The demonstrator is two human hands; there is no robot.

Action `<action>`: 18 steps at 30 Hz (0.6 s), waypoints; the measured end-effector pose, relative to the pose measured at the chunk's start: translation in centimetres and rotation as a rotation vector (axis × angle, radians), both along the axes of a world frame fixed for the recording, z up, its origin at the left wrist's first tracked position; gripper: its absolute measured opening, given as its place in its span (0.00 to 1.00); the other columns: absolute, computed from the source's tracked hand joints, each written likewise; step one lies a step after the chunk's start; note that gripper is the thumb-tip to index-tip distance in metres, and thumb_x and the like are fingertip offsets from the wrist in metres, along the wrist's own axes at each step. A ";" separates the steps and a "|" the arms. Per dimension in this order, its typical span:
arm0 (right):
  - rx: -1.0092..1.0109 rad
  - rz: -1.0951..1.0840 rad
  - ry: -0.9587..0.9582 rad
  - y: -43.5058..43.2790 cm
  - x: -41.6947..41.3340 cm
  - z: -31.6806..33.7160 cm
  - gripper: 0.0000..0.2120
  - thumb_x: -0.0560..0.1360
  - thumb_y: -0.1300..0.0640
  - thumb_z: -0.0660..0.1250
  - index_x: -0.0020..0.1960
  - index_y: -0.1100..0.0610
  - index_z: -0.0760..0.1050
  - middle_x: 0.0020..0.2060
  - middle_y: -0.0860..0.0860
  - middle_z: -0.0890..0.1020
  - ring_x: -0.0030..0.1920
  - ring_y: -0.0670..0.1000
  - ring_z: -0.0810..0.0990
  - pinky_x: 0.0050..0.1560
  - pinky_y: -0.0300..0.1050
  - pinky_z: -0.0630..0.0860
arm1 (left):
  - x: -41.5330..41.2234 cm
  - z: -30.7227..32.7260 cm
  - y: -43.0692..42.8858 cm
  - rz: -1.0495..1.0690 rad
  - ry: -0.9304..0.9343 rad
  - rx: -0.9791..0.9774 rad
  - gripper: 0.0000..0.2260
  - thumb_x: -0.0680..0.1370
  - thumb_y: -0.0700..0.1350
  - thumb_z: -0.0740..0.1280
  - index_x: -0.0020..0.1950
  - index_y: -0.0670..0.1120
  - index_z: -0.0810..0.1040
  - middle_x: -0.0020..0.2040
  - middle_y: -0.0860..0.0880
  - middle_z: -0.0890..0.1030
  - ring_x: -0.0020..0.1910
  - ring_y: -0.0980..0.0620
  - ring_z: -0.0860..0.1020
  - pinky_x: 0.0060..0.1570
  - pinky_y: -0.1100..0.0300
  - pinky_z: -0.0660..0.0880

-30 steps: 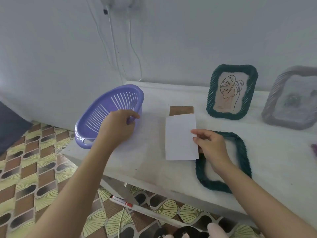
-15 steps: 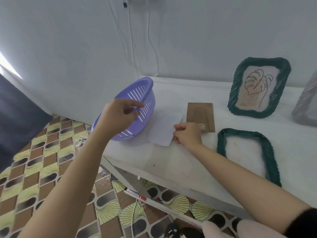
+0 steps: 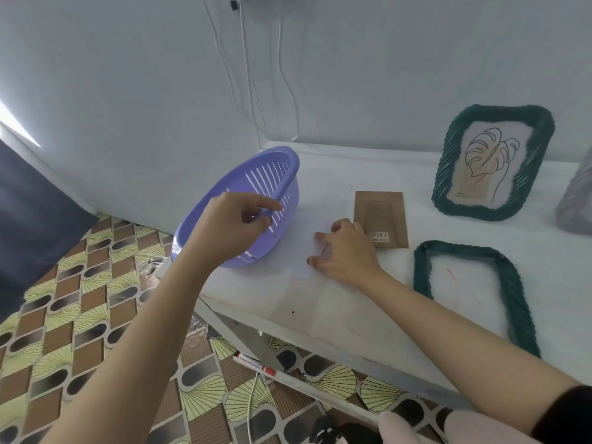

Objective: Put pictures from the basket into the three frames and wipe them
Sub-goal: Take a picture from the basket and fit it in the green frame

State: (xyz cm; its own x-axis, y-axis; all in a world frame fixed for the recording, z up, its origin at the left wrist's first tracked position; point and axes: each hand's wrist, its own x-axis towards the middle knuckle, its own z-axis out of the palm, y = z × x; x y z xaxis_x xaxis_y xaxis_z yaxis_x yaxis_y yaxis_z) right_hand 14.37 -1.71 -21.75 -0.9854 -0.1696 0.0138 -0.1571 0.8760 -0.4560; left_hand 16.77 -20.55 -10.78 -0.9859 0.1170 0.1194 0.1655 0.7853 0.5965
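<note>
A purple slotted basket (image 3: 205,238) stands tilted at the table's left end. My left hand (image 3: 234,225) pinches its near rim between thumb and fingers. My right hand (image 3: 347,251) rests with spread fingers on a white sheet (image 3: 299,251) that lies flat on the table just right of the basket. A brown backing board (image 3: 382,216) lies behind that hand. An empty dark green woven frame (image 3: 519,309) lies flat at the right. A second green frame (image 3: 541,129) with a leaf drawing leans on the wall. A grey frame (image 3: 576,200) shows at the right edge.
The white table (image 3: 320,315) ends just left of the basket, with its front edge near me. White cables (image 3: 285,78) hang down the wall behind. A red-and-white marker (image 3: 254,365) and a cable lie on the patterned floor below.
My right hand carried the white sheet left from above the empty frame to beside the basket and laid it flat. My left hand stayed on the basket rim.
</note>
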 end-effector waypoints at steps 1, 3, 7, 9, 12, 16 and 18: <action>0.000 0.018 -0.004 0.1 -0.1 0.0 0.24 0.69 0.41 0.68 0.62 0.47 0.74 0.61 0.53 0.68 0.61 0.56 0.66 0.57 0.43 0.65 | 0.1 0.0 0.1 0.000 0.001 -0.019 0.11 0.73 0.40 0.67 0.50 0.55 0.82 0.40 0.48 0.84 0.42 0.49 0.81 0.48 0.49 0.78; -0.012 0.046 -0.020 0.2 -0.2 0.1 0.25 0.68 0.41 0.68 0.64 0.45 0.73 0.61 0.53 0.68 0.61 0.55 0.65 0.59 0.42 0.64 | 0.3 -0.2 0.2 -0.009 0.006 -0.058 0.11 0.73 0.41 0.67 0.50 0.56 0.82 0.39 0.48 0.84 0.41 0.50 0.81 0.48 0.51 0.77; -0.009 0.070 -0.026 0.5 -0.3 0.2 0.26 0.68 0.41 0.68 0.65 0.45 0.72 0.62 0.52 0.68 0.62 0.54 0.66 0.62 0.43 0.62 | 0.7 -1.0 0.6 -0.045 0.007 -0.116 0.11 0.73 0.42 0.67 0.50 0.56 0.82 0.39 0.50 0.83 0.41 0.52 0.80 0.45 0.56 0.76; 0.004 0.067 -0.013 0.6 -0.3 0.2 0.26 0.68 0.40 0.68 0.65 0.44 0.72 0.62 0.52 0.68 0.62 0.54 0.66 0.63 0.44 0.63 | 0.9 -1.4 0.9 -0.069 -0.009 -0.138 0.11 0.73 0.42 0.67 0.51 0.56 0.82 0.42 0.53 0.83 0.41 0.53 0.79 0.44 0.58 0.75; 0.037 0.069 -0.004 0.6 -0.4 0.0 0.27 0.69 0.38 0.67 0.65 0.43 0.71 0.62 0.51 0.69 0.62 0.53 0.66 0.63 0.45 0.62 | 0.9 -2.2 1.1 -0.096 -0.038 -0.177 0.11 0.74 0.44 0.67 0.51 0.58 0.81 0.43 0.55 0.83 0.42 0.57 0.79 0.43 0.61 0.74; 0.069 0.066 0.036 0.7 -0.5 -0.3 0.27 0.68 0.35 0.66 0.65 0.42 0.71 0.62 0.50 0.69 0.62 0.53 0.66 0.60 0.46 0.62 | 1.3 -3.1 1.6 -0.118 -0.051 -0.205 0.10 0.74 0.45 0.67 0.51 0.59 0.80 0.44 0.56 0.82 0.41 0.60 0.77 0.42 0.64 0.72; 0.081 0.077 0.041 0.7 -0.5 -0.4 0.27 0.68 0.35 0.65 0.65 0.42 0.71 0.62 0.50 0.70 0.62 0.53 0.66 0.60 0.47 0.62 | 1.5 -3.3 1.8 -0.124 -0.043 -0.220 0.10 0.75 0.45 0.66 0.52 0.59 0.80 0.45 0.56 0.82 0.41 0.60 0.77 0.41 0.64 0.73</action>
State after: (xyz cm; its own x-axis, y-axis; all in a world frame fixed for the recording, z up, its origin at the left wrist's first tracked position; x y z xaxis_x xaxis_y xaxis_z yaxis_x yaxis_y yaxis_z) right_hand 13.89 -0.96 -22.15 -0.9684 -0.2467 0.0371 -0.2423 0.8943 -0.3761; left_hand 18.32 -18.77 -14.10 -0.9660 0.2562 0.0359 0.2470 0.8723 0.4221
